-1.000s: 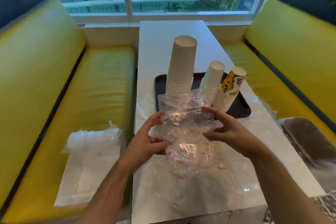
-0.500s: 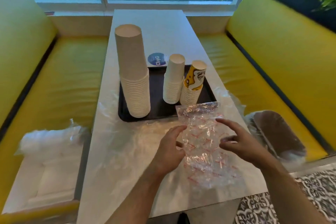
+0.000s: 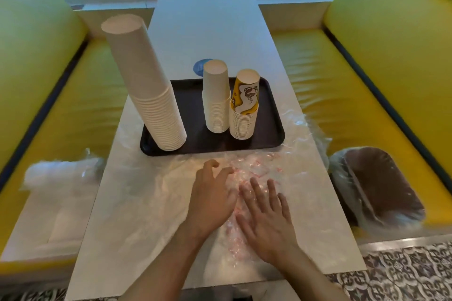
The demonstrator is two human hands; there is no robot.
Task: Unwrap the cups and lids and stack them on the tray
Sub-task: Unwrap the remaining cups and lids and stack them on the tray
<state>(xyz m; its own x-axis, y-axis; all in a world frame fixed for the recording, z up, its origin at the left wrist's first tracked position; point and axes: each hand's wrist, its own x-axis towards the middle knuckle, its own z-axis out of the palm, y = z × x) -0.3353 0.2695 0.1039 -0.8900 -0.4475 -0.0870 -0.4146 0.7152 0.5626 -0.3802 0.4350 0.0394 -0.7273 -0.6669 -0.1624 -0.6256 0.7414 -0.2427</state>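
Note:
A dark tray point(image 3: 274, 115) on the white table holds three upside-down cup stacks: a tall white stack point(image 3: 146, 85) at its left, a shorter white stack point(image 3: 216, 98) and a stack topped by a yellow printed cup point(image 3: 244, 105). In front of the tray a clear plastic wrapper with red print point(image 3: 254, 166) lies flat on the table. My right hand point(image 3: 265, 217) presses on it with straight, spread fingers. My left hand point(image 3: 212, 198) rests beside it on the wrapper, fingers loosely bent.
More clear plastic film point(image 3: 137, 193) covers the near table. A wrapped white bundle point(image 3: 56, 178) lies on the left yellow bench, and wrapped brown lids point(image 3: 376, 186) on the right bench. A blue round sticker point(image 3: 199, 67) sits behind the tray.
The wrapper was held up in both hands; now it lies flat on the table under both hands, which have come down onto it.

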